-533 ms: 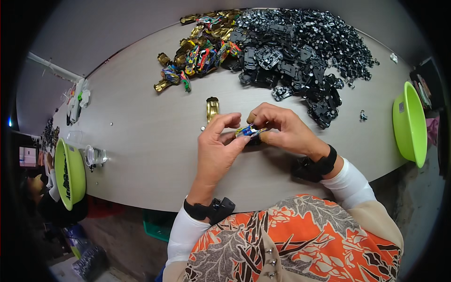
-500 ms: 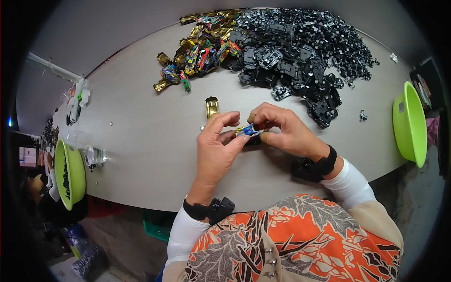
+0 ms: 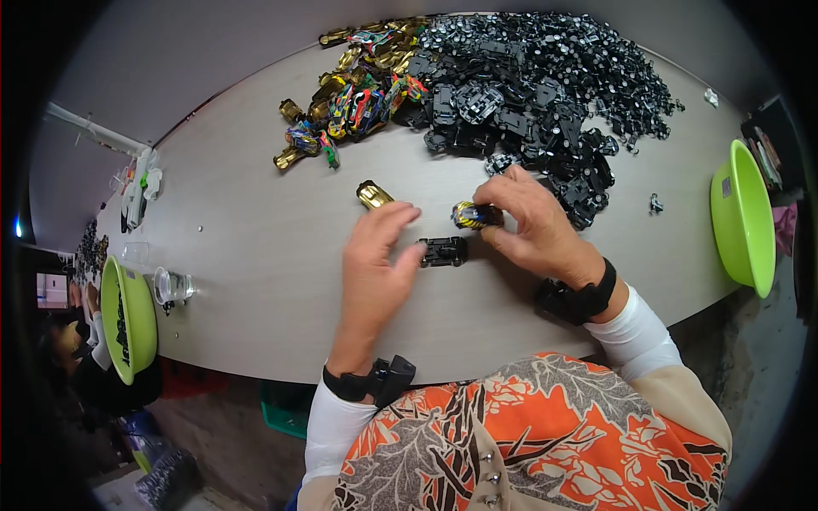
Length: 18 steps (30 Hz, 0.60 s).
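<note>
Between the thumb and fingers of my right hand [image 3: 538, 223] is a small toy car body [image 3: 467, 215], yellow and black striped at its left end. My left hand [image 3: 379, 268] has its fingers apart and holds nothing; its thumb tip is at the left end of a black toy car chassis [image 3: 443, 251] lying on the table. Just beyond the left fingers rests a gold toy car body [image 3: 373, 195]. The right fingers cover part of the striped body.
Far across the table [image 3: 264, 281] lie a heap of colourful and gold car bodies [image 3: 366, 106] and a heap of black chassis and small wheels [image 3: 545, 94]. Green basins stand left [image 3: 141, 319] and right [image 3: 743, 217]. A clear cup [image 3: 173, 285] is beside the left basin.
My hands have moved apart. The right hand has shifted right with the striped car body, the left hand has opened, and the black chassis now shows between them. The gold body has turned slightly.
</note>
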Each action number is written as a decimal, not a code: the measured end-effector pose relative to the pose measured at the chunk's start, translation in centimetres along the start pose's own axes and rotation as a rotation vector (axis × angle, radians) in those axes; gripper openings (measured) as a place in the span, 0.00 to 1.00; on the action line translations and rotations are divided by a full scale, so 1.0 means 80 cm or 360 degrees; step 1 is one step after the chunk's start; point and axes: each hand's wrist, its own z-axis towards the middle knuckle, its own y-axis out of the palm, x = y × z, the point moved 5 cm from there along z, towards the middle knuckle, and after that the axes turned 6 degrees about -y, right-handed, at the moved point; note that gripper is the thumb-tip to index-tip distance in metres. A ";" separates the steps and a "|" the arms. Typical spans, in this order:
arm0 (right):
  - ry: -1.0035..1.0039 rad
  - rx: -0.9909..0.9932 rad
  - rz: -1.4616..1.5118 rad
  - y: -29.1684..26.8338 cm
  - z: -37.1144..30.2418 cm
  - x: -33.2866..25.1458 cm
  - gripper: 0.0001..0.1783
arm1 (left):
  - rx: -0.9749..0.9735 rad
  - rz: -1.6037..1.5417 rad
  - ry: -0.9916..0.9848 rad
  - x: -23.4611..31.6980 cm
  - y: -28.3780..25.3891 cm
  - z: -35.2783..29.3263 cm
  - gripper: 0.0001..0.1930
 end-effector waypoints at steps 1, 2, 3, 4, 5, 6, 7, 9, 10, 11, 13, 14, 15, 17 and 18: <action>0.0042 0.0008 -0.0030 -0.001 -0.003 0.004 0.15 | -0.0006 0.0288 0.0277 0.000 0.008 -0.002 0.24; 0.0083 0.0016 -0.0060 -0.001 -0.005 0.007 0.15 | -0.0084 0.0397 0.0303 0.003 0.015 -0.001 0.24; 0.0116 0.0030 -0.0053 -0.003 -0.004 0.004 0.14 | -0.0162 0.0510 0.0328 0.010 0.024 0.001 0.23; 0.0120 0.0048 -0.0012 -0.002 -0.006 0.006 0.14 | -0.0241 0.0622 0.0352 0.017 0.033 0.001 0.23; 0.0123 0.0066 0.0029 0.000 -0.007 0.008 0.14 | -0.0282 0.0748 0.0317 0.023 0.036 0.000 0.21; 0.0125 0.0085 0.0068 0.000 -0.008 0.009 0.15 | -0.0237 0.0696 0.0284 0.021 0.035 0.001 0.20; 0.0289 0.0050 0.0257 0.001 -0.008 0.012 0.16 | -0.0193 0.0643 0.0251 0.016 0.036 0.003 0.19; 0.0613 -0.0011 0.0635 0.001 -0.011 0.013 0.17 | -0.0055 0.0366 0.0109 0.003 0.033 0.009 0.16; 0.0663 -0.0020 0.0716 0.003 -0.012 0.013 0.17 | -0.0095 -0.0007 -0.0131 -0.004 0.033 0.013 0.15; 0.0713 -0.0029 0.0798 0.006 -0.014 0.014 0.17 | -0.0135 -0.0380 -0.0370 -0.010 0.035 0.016 0.14; 0.0818 -0.0140 0.0959 0.012 -0.018 0.013 0.16 | -0.0230 -0.0924 -0.0737 -0.018 0.041 0.016 0.13; 0.0511 -0.0015 0.0725 0.005 -0.011 0.006 0.16 | -0.0263 -0.1019 -0.0753 -0.018 0.042 0.016 0.13; 0.0209 0.0105 0.0481 0.000 -0.006 -0.003 0.16 | -0.0299 -0.1120 -0.0768 -0.017 0.045 0.015 0.13; -0.0223 0.0242 0.0016 -0.008 -0.003 -0.020 0.17 | -0.0380 -0.1290 -0.0864 -0.015 0.050 0.015 0.13; -0.0247 0.0227 -0.0034 -0.007 -0.002 -0.020 0.17 | -0.0423 -0.1356 -0.0948 -0.012 0.048 0.014 0.14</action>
